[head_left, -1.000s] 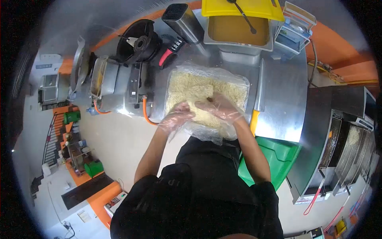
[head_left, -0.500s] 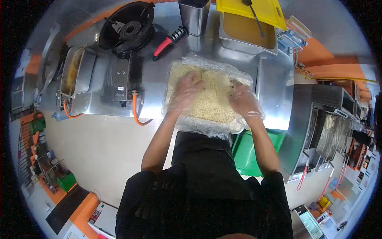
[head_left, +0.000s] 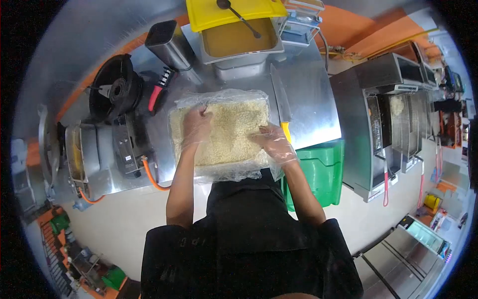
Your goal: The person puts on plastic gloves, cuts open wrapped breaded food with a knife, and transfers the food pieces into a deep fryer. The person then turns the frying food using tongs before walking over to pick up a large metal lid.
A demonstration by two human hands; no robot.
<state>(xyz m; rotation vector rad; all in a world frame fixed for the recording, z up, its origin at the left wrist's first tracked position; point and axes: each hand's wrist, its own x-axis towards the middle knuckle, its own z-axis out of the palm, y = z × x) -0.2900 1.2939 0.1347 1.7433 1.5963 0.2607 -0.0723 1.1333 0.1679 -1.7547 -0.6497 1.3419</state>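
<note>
A shallow tray lined with plastic wrap (head_left: pixel 224 97) lies in front of me, filled with pale, coarse crumbs (head_left: pixel 229 132) spread fairly level. My left hand (head_left: pixel 195 123), in a clear plastic glove, is over the tray's left side with its fingers curled together. At the right side is my right hand (head_left: pixel 275 143), gloved too, its fingers bent and pressed together over the crumbs. What either hand's fingers hold, if anything, is too small to make out.
A knife (head_left: pixel 281 97) with a yellow handle lies right of the tray. Behind stand a metal pan of brownish liquid (head_left: pixel 239 40), a yellow lid (head_left: pixel 204 15) with a ladle, and a metal canister (head_left: pixel 172 47). A red-handled sharpener (head_left: pixel 159 92) and a burner (head_left: pixel 114 89) are left.
My view has turned right, bringing the knife into sight. The crumbs look flatter. My left hand's spread fingers have curled in, and my right hand has drawn its fingers together.
</note>
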